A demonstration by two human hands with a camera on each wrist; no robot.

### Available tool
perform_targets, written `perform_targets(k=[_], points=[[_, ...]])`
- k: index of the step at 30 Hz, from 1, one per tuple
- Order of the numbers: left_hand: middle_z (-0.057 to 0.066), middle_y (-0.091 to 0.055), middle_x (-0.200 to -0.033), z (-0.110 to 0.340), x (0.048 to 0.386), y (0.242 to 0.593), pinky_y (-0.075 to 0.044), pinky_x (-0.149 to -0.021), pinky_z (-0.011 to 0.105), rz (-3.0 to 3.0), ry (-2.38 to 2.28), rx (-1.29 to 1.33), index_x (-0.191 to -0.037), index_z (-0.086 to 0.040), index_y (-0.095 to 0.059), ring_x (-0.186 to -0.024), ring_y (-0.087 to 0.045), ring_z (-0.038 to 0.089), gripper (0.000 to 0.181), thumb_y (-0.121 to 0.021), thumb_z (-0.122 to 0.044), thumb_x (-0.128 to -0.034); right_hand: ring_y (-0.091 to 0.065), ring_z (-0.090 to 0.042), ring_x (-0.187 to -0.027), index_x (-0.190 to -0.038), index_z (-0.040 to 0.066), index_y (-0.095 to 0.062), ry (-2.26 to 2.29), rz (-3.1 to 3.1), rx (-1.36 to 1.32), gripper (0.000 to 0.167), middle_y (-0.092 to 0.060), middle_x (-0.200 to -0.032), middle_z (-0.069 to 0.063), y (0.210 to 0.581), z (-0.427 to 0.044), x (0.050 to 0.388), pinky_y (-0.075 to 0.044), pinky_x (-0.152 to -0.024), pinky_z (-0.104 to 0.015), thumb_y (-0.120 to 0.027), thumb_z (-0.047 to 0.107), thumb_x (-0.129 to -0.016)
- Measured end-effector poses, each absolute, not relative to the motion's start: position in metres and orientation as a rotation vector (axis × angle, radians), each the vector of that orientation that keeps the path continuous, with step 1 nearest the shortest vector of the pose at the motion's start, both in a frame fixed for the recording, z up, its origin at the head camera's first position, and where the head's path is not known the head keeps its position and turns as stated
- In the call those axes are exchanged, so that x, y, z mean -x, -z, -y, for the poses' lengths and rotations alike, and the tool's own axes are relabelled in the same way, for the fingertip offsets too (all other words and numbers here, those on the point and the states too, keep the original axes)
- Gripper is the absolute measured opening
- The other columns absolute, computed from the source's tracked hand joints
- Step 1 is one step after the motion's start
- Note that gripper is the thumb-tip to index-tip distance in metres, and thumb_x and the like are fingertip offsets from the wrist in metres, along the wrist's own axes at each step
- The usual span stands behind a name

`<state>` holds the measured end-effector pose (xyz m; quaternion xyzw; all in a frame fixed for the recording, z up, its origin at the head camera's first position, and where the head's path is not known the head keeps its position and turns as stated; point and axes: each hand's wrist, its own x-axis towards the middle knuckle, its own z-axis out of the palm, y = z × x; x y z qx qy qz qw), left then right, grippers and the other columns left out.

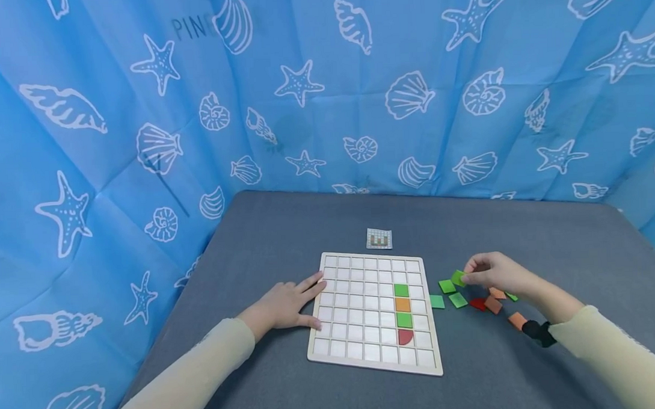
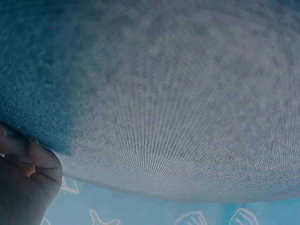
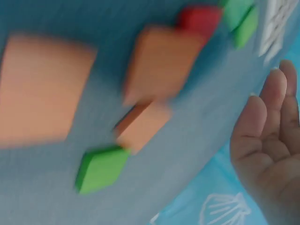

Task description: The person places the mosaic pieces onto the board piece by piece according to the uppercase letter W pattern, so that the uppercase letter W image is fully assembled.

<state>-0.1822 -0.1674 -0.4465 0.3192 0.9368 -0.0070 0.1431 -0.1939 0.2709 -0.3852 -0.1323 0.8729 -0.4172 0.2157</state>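
A white grid board (image 1: 353, 333) lies on the grey table. In its right part a column holds a green square (image 1: 401, 290), an orange square (image 1: 402, 305), another green square (image 1: 404, 320) and a red rounded piece (image 1: 405, 336). The left hand (image 1: 282, 305) rests with spread fingers on the board's left edge; in the left wrist view that hand (image 2: 35, 173) shows at the lower left. Right of the board the right hand (image 1: 498, 275) pinches a green tile (image 1: 458, 278) between thumb and fingers. The right wrist view shows that hand (image 3: 269, 136), the tile hidden.
Loose green tiles (image 1: 458, 300), a red piece (image 1: 478, 304), orange tiles (image 1: 517, 320) and black pieces (image 1: 538, 332) lie under and beside the right arm. A small pattern card (image 1: 379, 239) lies behind the board. A blue shell-print curtain (image 1: 303, 121) hangs behind the table.
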Motion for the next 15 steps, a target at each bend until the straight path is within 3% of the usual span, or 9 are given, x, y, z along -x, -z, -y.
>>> perform_targets(k=[5, 15], points=[[-0.001, -0.013, -0.163, 0.166, 0.181, 0.444, -0.040, -0.095, 0.049, -2.696, 0.005, -0.906, -0.157, -0.022, -0.021, -0.112, -0.054, 0.033, 0.089, -0.051, -0.067, -0.0870, -0.061, -0.023, -0.088, -0.100, -0.003, -0.060, 1.318, -2.322, 0.191, 0.020, -0.066, -0.094, -0.007, 0.378, -0.259, 0.180, -0.048, -0.069, -0.038, -0.057, 0.016, -0.099], [-0.001, -0.013, -0.163, 0.167, 0.181, 0.444, -0.040, -0.094, 0.049, -2.699, 0.002, -0.908, -0.157, -0.022, -0.021, -0.111, -0.054, 0.033, 0.089, -0.051, -0.067, -0.0873, -0.065, -0.023, -0.085, -0.118, -0.010, -0.059, 1.423, -2.240, 0.093, 0.033, -0.070, -0.091, -0.008, 0.378, -0.234, 0.162, -0.051, -0.072, -0.035, -0.058, 0.017, -0.099]])
